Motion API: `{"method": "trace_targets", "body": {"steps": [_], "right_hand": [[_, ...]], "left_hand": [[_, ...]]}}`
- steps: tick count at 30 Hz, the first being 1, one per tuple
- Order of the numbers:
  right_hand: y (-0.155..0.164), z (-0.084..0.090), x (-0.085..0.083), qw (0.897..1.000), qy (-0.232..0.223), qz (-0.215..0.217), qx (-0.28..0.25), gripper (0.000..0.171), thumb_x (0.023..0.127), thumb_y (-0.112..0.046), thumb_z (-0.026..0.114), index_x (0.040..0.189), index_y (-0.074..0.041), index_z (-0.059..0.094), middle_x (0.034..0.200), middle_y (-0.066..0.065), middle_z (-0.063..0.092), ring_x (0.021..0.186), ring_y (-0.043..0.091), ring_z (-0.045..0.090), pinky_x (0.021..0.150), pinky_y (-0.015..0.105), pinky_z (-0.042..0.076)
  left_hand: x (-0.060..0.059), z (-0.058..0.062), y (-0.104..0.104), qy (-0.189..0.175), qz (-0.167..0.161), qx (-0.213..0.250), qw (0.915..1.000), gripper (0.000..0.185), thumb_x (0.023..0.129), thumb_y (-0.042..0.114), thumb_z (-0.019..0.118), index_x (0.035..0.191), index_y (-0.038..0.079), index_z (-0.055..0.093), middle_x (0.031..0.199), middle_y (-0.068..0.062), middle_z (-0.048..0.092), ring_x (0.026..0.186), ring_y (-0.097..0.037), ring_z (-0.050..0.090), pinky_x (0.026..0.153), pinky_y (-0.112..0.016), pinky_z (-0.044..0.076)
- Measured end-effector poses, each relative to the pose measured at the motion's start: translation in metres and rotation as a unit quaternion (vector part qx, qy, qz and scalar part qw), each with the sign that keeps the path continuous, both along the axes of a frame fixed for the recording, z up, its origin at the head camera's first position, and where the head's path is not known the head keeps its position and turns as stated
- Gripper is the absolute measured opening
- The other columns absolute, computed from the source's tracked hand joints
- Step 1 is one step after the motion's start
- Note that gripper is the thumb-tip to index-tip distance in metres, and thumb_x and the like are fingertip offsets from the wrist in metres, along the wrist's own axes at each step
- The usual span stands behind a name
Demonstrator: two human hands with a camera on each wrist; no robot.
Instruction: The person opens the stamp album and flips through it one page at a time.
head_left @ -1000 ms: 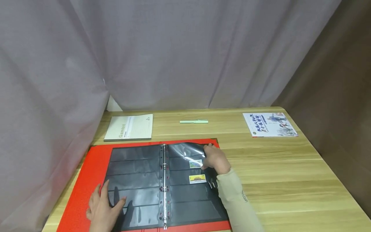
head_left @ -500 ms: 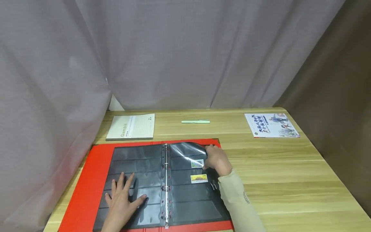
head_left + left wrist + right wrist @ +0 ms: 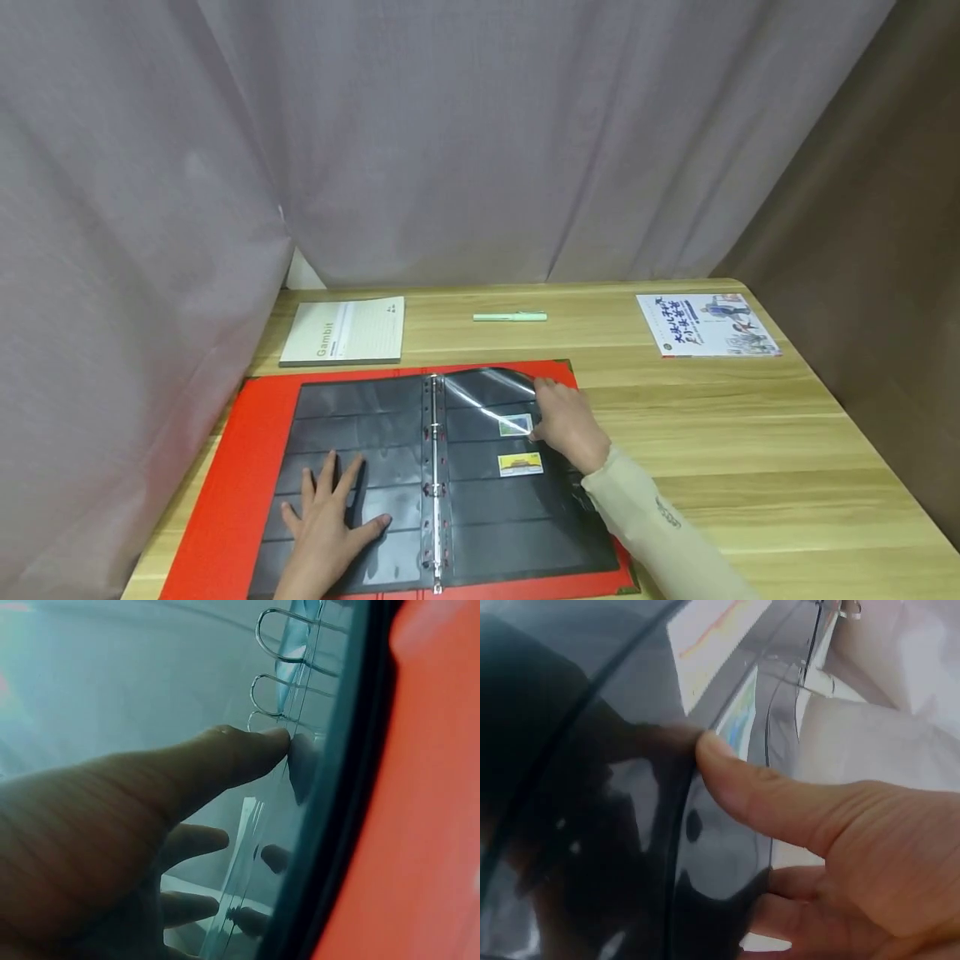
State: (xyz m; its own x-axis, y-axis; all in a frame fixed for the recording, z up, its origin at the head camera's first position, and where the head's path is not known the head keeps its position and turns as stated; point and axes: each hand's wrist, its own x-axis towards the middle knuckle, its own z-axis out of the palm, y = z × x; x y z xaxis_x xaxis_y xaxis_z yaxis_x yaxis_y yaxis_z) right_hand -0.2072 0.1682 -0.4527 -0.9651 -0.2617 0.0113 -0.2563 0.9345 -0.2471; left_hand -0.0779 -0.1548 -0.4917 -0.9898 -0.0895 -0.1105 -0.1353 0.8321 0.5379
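Observation:
A red ring binder [image 3: 225,500] lies open on the wooden table with black pocket pages. My left hand [image 3: 330,512] rests flat on the left page, fingers spread; its thumb [image 3: 225,754] reaches toward the metal rings [image 3: 277,645]. My right hand [image 3: 564,419] pinches the outer edge of the right page [image 3: 487,387], whose top corner curls upward. In the right wrist view the thumb [image 3: 765,802] presses on the glossy black page [image 3: 592,787]. Two small stamps [image 3: 515,425] [image 3: 521,464] sit in pockets just left of that hand.
A pale "Gambit" notebook [image 3: 345,331] lies behind the binder at the left. A mint-green pen [image 3: 510,317] rests at the back middle, and a printed magazine [image 3: 707,324] at the back right. Grey curtains hang behind and to the left; a brown wall stands right.
My left hand has slid from the binder's lower left up and right onto the left page. My right hand keeps holding the curled page edge.

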Motion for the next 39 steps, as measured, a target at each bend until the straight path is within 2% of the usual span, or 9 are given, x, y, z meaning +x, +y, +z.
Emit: {"method": "trace_targets", "body": {"steps": [4,11,17,23,31,33,35,37,39], "right_hand": [[0.000,-0.001,0.001,1.000,0.021,-0.003,-0.002,0.074,0.060,-0.009,0.097,0.122,0.008,0.062,0.109,0.020,0.068,0.086,0.039,0.065,0.076,0.055,0.053],[0.010,-0.007,-0.003,0.999,0.009,0.000,-0.044,0.101,0.059,-0.011,0.099,0.141,0.014,0.047,0.144,0.034,0.048,0.120,0.051,0.055,0.105,0.061,0.040],[0.023,-0.008,-0.001,0.992,-0.008,-0.005,-0.124,0.104,0.063,-0.004,0.095,0.150,0.008,0.039,0.159,0.031,0.027,0.125,0.057,0.049,0.103,0.065,0.040],[0.037,-0.008,0.008,0.980,-0.031,-0.015,-0.195,0.106,0.069,0.002,0.087,0.157,0.002,0.029,0.165,0.027,0.010,0.140,0.052,0.033,0.107,0.062,0.038],[0.047,-0.005,0.021,0.973,-0.022,-0.036,-0.227,0.097,0.073,0.008,0.079,0.155,0.008,0.027,0.160,0.034,0.019,0.142,0.052,0.028,0.109,0.061,0.033],[0.049,-0.003,0.024,0.970,-0.022,-0.043,-0.238,0.094,0.072,0.012,0.074,0.154,0.009,0.029,0.151,0.036,0.037,0.134,0.050,0.043,0.103,0.058,0.043],[0.052,-0.003,0.027,0.967,-0.027,-0.050,-0.248,0.091,0.070,0.013,0.069,0.152,0.010,0.031,0.127,0.035,0.057,0.108,0.044,0.061,0.084,0.050,0.055],[0.054,-0.002,0.029,0.963,-0.037,-0.055,-0.263,0.089,0.068,0.014,0.065,0.151,0.011,0.033,0.112,0.031,0.063,0.081,0.032,0.061,0.065,0.040,0.053],[0.056,-0.001,0.030,0.957,-0.052,-0.061,-0.279,0.088,0.068,0.013,0.063,0.150,0.012,0.033,0.103,0.026,0.065,0.070,0.022,0.052,0.055,0.033,0.045]], "left_hand": [[0.000,0.000,0.001,-0.003,0.002,0.000,1.0000,0.097,0.072,0.039,0.091,0.151,0.006,0.046,0.158,-0.036,0.020,0.138,-0.070,0.004,0.095,-0.088,-0.002],[0.000,0.000,0.001,-0.010,-0.003,0.000,0.9999,0.095,0.073,0.042,0.089,0.151,0.006,0.046,0.158,-0.035,0.020,0.139,-0.070,0.002,0.095,-0.088,-0.003],[0.000,-0.001,0.001,-0.005,-0.005,0.004,1.0000,0.092,0.074,0.042,0.088,0.149,0.005,0.049,0.159,-0.034,0.019,0.139,-0.069,0.002,0.095,-0.087,-0.003],[0.001,-0.001,0.000,-0.009,-0.004,0.001,0.9999,0.092,0.074,0.044,0.088,0.148,0.005,0.050,0.159,-0.034,0.020,0.140,-0.068,0.001,0.096,-0.087,-0.003],[0.000,-0.003,0.001,-0.014,-0.002,-0.005,0.9999,0.092,0.074,0.045,0.088,0.148,0.005,0.050,0.159,-0.034,0.020,0.141,-0.067,0.002,0.096,-0.086,-0.002],[0.000,-0.003,0.002,-0.014,0.000,-0.005,0.9999,0.092,0.074,0.045,0.088,0.148,0.004,0.050,0.159,-0.034,0.021,0.141,-0.067,0.002,0.096,-0.087,-0.002],[0.000,-0.002,0.002,-0.013,0.000,-0.004,0.9999,0.092,0.074,0.044,0.088,0.148,0.004,0.050,0.159,-0.034,0.021,0.141,-0.067,0.002,0.096,-0.086,-0.002],[0.000,-0.002,0.002,-0.012,0.001,-0.002,0.9999,0.092,0.074,0.043,0.088,0.148,0.004,0.050,0.159,-0.034,0.021,0.141,-0.067,0.002,0.097,-0.086,-0.002],[0.000,-0.002,0.001,-0.011,0.002,-0.002,0.9999,0.091,0.075,0.043,0.088,0.148,0.004,0.050,0.159,-0.034,0.021,0.141,-0.066,0.002,0.097,-0.086,-0.003]]}}
